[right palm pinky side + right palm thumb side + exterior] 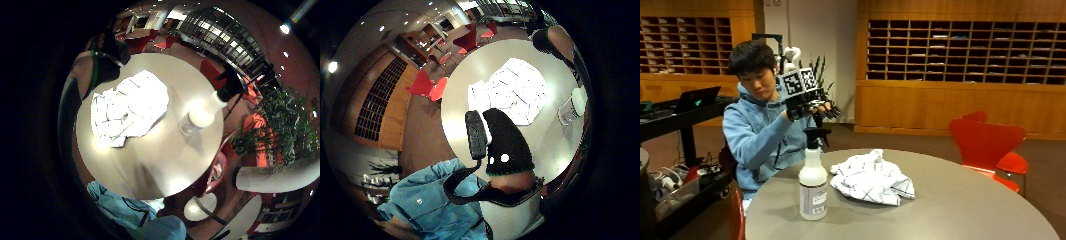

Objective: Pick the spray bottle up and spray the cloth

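Gloved grip (812, 107) raised, fingers relaxed, empty; translucent spray bottle (813, 185) beside crumpled checked cloth (873, 179).

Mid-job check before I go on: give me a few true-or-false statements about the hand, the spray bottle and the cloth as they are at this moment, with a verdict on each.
1. The gloved right hand is raised above the table, clear of the spray bottle. True.
2. The spray bottle lies on its side. False: it stands upright on the table.
3. The cloth lies crumpled on the table beside the bottle. True.
4. The cloth is draped over the bottle. False: the two are apart, with bare table between them.
5. The hand holds the bottle by its trigger. False: it holds nothing.
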The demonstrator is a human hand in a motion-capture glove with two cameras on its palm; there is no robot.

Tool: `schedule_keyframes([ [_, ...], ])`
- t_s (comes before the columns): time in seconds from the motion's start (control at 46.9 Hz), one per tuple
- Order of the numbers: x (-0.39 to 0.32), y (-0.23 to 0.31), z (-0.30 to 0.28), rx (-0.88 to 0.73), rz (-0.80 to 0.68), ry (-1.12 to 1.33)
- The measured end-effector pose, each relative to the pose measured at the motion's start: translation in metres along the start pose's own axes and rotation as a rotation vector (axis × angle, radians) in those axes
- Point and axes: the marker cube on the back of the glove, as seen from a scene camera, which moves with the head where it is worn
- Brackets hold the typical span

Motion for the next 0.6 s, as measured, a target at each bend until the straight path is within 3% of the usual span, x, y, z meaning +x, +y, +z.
schedule_keyframes([
  [0.341,0.024,0.023,0.008,0.042,-0.048,-0.047],
  [0.597,0.067,0.048,-0.003,0.205,-0.004,-0.057],
])
